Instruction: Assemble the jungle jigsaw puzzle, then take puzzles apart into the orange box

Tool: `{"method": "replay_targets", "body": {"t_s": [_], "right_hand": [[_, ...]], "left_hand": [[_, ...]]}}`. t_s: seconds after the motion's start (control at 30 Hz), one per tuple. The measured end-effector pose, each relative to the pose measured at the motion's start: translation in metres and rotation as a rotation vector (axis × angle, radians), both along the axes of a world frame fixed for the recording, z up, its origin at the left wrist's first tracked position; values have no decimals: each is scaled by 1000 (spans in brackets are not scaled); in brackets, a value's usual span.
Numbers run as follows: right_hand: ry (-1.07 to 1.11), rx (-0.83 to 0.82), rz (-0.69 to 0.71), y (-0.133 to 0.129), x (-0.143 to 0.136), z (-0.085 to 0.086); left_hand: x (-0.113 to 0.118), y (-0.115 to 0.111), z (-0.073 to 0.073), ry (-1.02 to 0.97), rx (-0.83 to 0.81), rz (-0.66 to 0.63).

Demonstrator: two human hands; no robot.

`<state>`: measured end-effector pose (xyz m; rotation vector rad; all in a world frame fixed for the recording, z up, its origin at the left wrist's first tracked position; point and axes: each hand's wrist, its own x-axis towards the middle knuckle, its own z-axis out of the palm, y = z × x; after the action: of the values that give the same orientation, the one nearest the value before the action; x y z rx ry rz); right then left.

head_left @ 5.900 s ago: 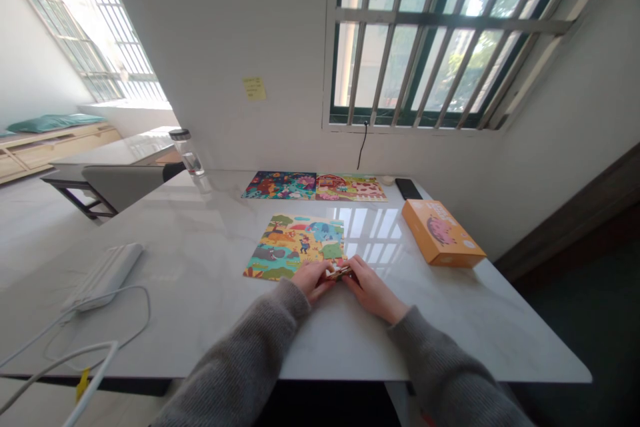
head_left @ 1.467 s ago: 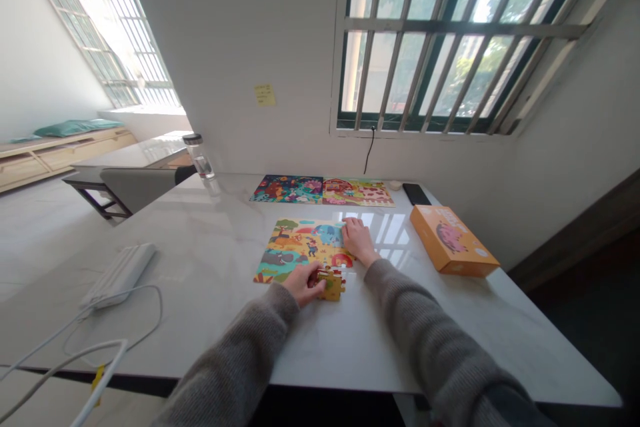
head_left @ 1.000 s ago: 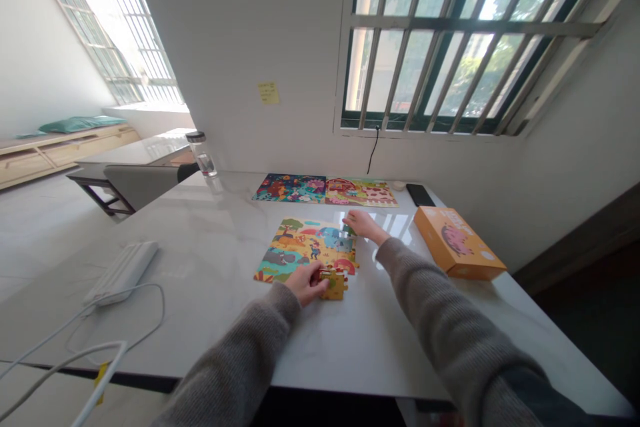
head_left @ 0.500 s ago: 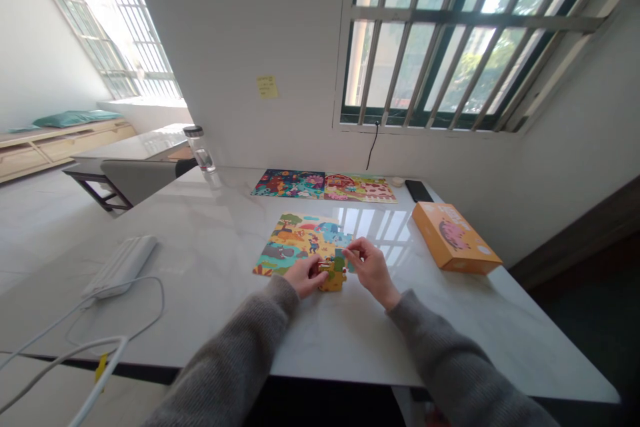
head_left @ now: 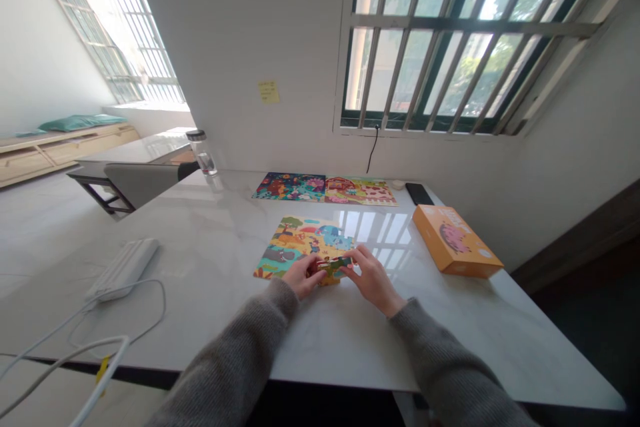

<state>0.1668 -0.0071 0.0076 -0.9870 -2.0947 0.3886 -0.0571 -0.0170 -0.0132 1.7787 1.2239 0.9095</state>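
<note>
Between my two hands, a few jigsaw puzzle pieces [head_left: 336,264] in green, yellow and red are held just over the near right part of a puzzle. My left hand [head_left: 303,276] grips their left side with thumb and fingers. From the right, my right hand [head_left: 371,279] pinches their other edge. Beneath and beyond lies the partly assembled animal jigsaw puzzle [head_left: 295,240], with a hippo, an elephant and a tree; its right edge shows open tabs. My fingers hide its near right corner.
Two puzzle pictures, one dark blue [head_left: 290,187] and one farm scene [head_left: 361,191], lie along the wall. An orange box [head_left: 455,240] and black phone [head_left: 419,194] sit at right. A glass bottle [head_left: 203,155], power strip [head_left: 124,269] and cables [head_left: 161,293] are at left.
The held pieces have tilted to a flatter angle and risen slightly. My right hand's fingers have closed in on their right side. The view has shifted slightly.
</note>
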Motion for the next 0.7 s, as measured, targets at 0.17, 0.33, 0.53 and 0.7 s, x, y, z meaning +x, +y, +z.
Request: {"method": "replay_targets", "body": {"t_s": [0.17, 0.33, 0.53, 0.7], "right_hand": [[40, -141, 66, -5, -13, -12], [162, -190, -20, 19, -4, -13], [-223, -29, -349, 64, 3, -17], [-479, -25, -384, 73, -17, -16]], "left_hand": [[0, 0, 1, -14, -56, -70], [1, -2, 5, 34, -12, -35], [4, -5, 10, 89, 0, 6], [4, -5, 10, 89, -20, -2]]}}
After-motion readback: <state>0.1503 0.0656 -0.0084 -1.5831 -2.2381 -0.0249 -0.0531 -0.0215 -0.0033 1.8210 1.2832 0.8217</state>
